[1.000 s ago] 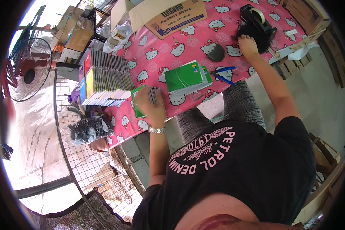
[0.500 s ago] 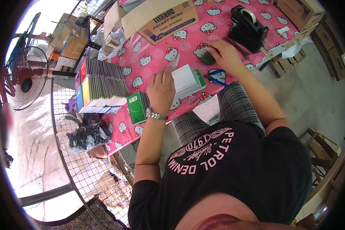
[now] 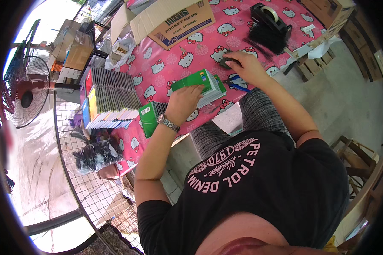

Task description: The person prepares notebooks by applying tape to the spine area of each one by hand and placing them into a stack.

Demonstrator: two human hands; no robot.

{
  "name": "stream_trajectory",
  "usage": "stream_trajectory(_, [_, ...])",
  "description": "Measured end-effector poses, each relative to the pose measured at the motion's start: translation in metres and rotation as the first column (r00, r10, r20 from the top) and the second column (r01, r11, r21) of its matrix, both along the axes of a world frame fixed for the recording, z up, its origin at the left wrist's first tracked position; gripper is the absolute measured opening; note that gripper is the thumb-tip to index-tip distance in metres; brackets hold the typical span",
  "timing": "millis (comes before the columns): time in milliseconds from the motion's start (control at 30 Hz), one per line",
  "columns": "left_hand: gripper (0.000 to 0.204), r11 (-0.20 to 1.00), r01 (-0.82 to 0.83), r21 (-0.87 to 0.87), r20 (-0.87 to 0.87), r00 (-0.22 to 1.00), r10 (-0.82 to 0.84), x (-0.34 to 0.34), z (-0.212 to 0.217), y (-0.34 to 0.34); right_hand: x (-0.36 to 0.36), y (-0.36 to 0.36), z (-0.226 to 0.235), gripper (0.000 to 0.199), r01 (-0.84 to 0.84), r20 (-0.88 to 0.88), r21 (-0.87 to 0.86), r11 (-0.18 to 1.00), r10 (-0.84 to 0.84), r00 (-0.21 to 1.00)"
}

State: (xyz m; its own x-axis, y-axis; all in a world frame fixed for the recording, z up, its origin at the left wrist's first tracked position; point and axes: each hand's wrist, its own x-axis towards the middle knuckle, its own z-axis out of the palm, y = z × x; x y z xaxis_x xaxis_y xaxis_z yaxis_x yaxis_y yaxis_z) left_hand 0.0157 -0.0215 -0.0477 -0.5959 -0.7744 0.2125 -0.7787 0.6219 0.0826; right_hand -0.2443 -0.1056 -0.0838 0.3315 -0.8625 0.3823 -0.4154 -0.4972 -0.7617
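Note:
A small stack of notepad pages (image 3: 212, 97) lies near the table's front edge, with a green cover (image 3: 195, 80) spread over its top. My left hand (image 3: 184, 102), wearing a metal-band watch, rests on that cover with its fingers stretched out. At the far right of the stack, my right hand (image 3: 247, 66) has its fingers curled around a small dark green rounded object (image 3: 224, 63), partly hidden by them. Blue-handled pliers (image 3: 241, 87) lie between the stack and my right forearm. Left of my left wrist is a pile of green spiral notepads (image 3: 149, 119).
Rows of spiral notepads (image 3: 112, 95) stand at the left. An open cardboard box (image 3: 181, 26) sits at the back. A black tape dispenser (image 3: 270, 21) and black spiral wires (image 3: 266, 40) are at the back right. A fan (image 3: 26, 97) stands beyond the wire mesh at far left.
The green cover now lies over the white pages, which were bare on top before. My left hand has moved onto it. My right hand stays by the dark green object.

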Motion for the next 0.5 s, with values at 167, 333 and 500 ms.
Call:
stream_trajectory(167, [0.04, 0.995, 0.022, 0.099, 0.085, 0.996, -0.031, 0.003, 0.005, -0.009, -0.002, 0.006, -0.003, 0.027, 0.014, -0.048, 0.041, 0.999, -0.012, 0.999])
stream_trajectory(333, [0.042, 0.98, 0.04, 0.197, 0.086, 0.995, -0.058, 0.007, 0.01, -0.02, 0.0, 0.009, -0.005, 0.027, 0.006, -0.015, 0.024, 1.0, -0.006, 1.0])
stream_trajectory(500, [0.033, 0.985, -0.058, 0.164, 0.019, 0.998, 0.056, 0.005, 0.019, -0.018, -0.001, 0.013, 0.009, 0.026, 0.008, -0.006, 0.124, 0.992, -0.007, 1.0])
